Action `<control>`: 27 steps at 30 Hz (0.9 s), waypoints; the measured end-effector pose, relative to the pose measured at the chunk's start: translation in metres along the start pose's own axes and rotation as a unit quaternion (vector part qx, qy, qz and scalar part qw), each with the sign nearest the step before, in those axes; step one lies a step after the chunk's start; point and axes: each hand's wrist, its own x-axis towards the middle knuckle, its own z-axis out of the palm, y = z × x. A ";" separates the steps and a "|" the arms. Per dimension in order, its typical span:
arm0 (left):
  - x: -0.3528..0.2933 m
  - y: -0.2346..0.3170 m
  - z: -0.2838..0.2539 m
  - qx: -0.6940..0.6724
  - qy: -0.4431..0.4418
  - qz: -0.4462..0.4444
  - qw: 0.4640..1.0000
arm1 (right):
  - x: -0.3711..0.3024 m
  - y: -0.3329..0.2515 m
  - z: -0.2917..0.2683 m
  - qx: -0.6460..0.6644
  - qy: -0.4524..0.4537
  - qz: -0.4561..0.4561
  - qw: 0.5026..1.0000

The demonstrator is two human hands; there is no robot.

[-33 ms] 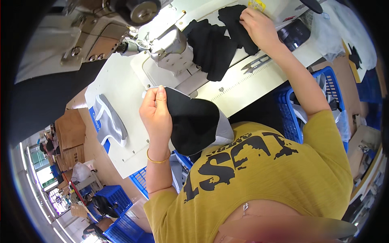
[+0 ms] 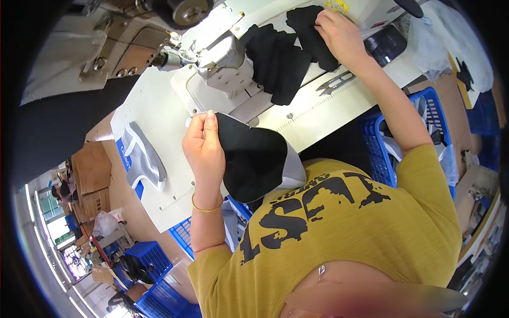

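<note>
My left hand pinches the upper edge of a black fabric piece with a pale grey lining, thumb on top. The piece hangs over the table's near edge, close to my shirt. At the far side, my right hand has its bent fingers closed on the edge of a black cut fabric piece; the fingertips are partly hidden. Beside it lies a stack of black cut pieces on the machine bed. The white sewing machine head stands between my hands.
Thread snips and a phone lie on the table near my right forearm. A grey-and-white fabric piece rests on the left. Blue baskets with fabric stand below the table's edge. Machine parts loom at upper left.
</note>
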 end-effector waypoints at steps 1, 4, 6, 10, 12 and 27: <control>0.001 0.001 0.000 0.000 0.001 -0.003 1.000 | 0.001 -0.002 -0.002 -0.026 0.057 -0.031 0.998; 0.002 -0.003 -0.002 -0.014 0.011 -0.015 1.000 | 0.014 -0.024 -0.035 -0.020 0.055 -0.010 0.998; 0.002 -0.011 -0.006 -0.036 0.020 -0.011 0.999 | 0.025 -0.030 -0.053 0.042 0.073 -0.014 0.996; -0.002 -0.015 -0.011 -0.069 0.022 -0.044 0.996 | 0.031 -0.065 -0.099 0.391 -0.088 0.180 0.898; -0.001 -0.007 -0.005 -0.143 0.001 -0.043 0.989 | 0.028 -0.096 -0.144 0.544 -0.206 0.181 0.793; -0.023 0.016 -0.012 -0.283 -0.058 -0.101 0.952 | 0.009 -0.192 -0.082 0.614 -0.310 0.188 0.701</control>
